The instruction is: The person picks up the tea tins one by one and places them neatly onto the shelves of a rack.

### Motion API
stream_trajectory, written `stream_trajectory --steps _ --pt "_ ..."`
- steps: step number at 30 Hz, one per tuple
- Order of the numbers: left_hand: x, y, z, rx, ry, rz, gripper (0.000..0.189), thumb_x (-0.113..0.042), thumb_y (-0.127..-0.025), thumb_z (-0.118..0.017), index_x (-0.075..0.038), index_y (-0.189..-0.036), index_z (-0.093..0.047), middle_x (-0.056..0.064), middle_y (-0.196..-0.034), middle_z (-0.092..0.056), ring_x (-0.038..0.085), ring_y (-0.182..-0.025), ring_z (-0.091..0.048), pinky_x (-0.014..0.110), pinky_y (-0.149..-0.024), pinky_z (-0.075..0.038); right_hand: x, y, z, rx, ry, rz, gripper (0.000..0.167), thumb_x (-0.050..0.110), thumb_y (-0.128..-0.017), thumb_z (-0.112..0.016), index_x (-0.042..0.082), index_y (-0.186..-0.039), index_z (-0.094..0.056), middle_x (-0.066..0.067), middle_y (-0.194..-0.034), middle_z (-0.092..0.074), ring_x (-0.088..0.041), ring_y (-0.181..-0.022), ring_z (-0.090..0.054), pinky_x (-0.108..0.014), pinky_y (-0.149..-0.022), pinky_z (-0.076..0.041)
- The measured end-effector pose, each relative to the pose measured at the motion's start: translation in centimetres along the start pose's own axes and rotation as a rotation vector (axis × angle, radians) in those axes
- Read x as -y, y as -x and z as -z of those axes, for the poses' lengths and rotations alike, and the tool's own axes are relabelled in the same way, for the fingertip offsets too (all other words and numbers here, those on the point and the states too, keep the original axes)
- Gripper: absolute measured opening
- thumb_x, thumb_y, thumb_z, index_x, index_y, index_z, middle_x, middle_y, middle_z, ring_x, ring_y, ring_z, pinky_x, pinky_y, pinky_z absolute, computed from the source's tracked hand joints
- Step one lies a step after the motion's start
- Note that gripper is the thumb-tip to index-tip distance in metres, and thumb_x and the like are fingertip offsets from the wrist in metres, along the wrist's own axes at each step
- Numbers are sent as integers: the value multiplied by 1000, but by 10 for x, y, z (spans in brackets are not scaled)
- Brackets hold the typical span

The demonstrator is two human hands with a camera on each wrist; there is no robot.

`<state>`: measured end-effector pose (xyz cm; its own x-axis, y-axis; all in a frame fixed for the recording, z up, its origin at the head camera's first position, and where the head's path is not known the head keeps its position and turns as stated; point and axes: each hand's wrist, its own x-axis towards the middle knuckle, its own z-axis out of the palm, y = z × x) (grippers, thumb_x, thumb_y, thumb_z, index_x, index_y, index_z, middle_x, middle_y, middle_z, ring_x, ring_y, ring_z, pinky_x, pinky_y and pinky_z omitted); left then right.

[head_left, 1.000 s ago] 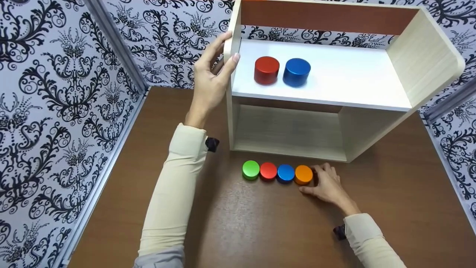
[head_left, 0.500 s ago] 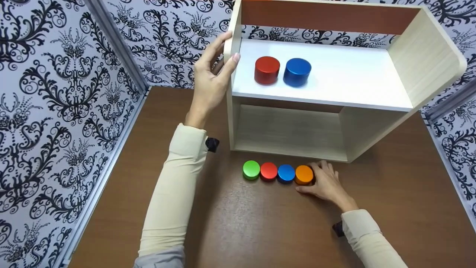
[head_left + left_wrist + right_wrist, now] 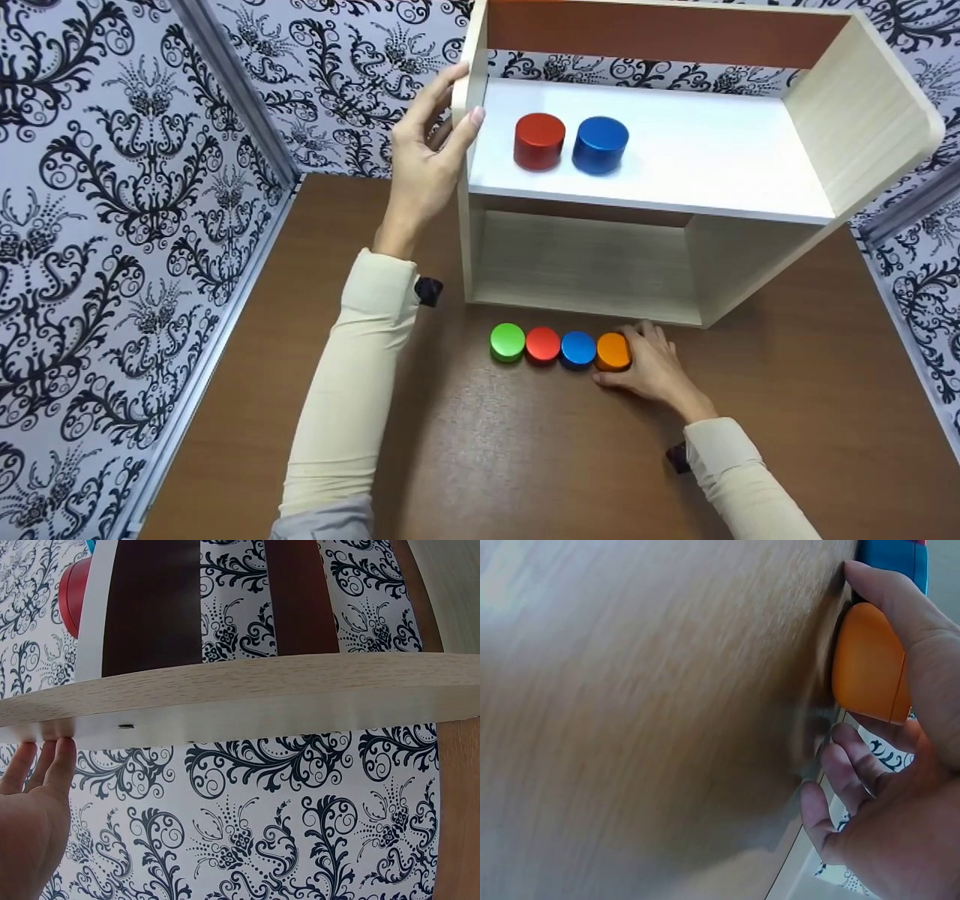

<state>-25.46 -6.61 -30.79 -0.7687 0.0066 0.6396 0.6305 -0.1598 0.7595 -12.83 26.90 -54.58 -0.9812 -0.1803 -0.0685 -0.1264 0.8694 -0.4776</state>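
In the head view, my left hand (image 3: 424, 157) holds the left side panel (image 3: 469, 82) of a wooden shelf unit, its thumb at the front edge. The left wrist view shows fingertips (image 3: 64, 746) against the panel's outer face. My right hand (image 3: 660, 367) has its thumb and fingers round an orange cylinder (image 3: 613, 351) on the table. That cylinder ends a row beside a blue one (image 3: 578, 349), a red one (image 3: 542, 344) and a green one (image 3: 508, 341). In the right wrist view the thumb reaches past the orange cylinder (image 3: 870, 660) towards the blue one (image 3: 889, 559).
Larger red (image 3: 539, 141) and blue (image 3: 600, 145) cylinders stand on the white upper shelf (image 3: 712, 157). Below it is a wooden lower compartment (image 3: 585, 262). The brown table (image 3: 525, 465) extends in front. Patterned walls (image 3: 112, 225) border the left and back.
My right hand has moved slightly left and closed in round the orange cylinder. My left hand stays on the side panel, and the row of cylinders has hardly shifted.
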Motion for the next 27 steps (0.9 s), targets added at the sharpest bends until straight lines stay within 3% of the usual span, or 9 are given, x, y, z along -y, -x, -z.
stream_trajectory --steps 7,13,18,21,27 --pt "0 0 0 3 3 -1 46 2 -96 -65 6 -140 -53 18 -139 -56 28 -119 -60 35 -106 -53 3 -2 2 10 -4 10 81 37 -73 -90 -8 -131 -56 -27 -122 -50 -46 -112 -47 -71 -96 -39" --pt "-1 0 0 1 11 20 47 1 -96 -66 4 -141 -54 20 -136 -58 33 -117 -60 35 -105 -54 4 -4 3 30 0 13 82 29 -74 -87 -13 -134 -51 -38 -136 -43 -55 -123 -44 -75 -104 -37" --pt "-1 0 0 4 11 29 47 1 -96 -66 3 -141 -53 21 -136 -57 38 -116 -60 36 -103 -54 6 -4 5 66 -28 -3 82 23 -76 -85 -16 -137 -48 -43 -145 -36 -58 -136 -33 -71 -110 -36" --pt "-1 1 1 3 4 25 47 1 -96 -66 3 -141 -54 20 -136 -57 35 -116 -60 35 -104 -54 7 -4 5 85 -44 -18 81 21 -77 -84 -16 -138 -47 -44 -147 -33 -58 -140 -27 -71 -112 -33" --pt "0 0 1 7 6 6 46 1 -96 -65 5 -140 -53 21 -137 -57 30 -116 -61 35 -105 -54 8 -4 5 87 -56 -15 79 18 -78 -84 -17 -137 -47 -45 -146 -33 -59 -138 -29 -69 -113 -34"
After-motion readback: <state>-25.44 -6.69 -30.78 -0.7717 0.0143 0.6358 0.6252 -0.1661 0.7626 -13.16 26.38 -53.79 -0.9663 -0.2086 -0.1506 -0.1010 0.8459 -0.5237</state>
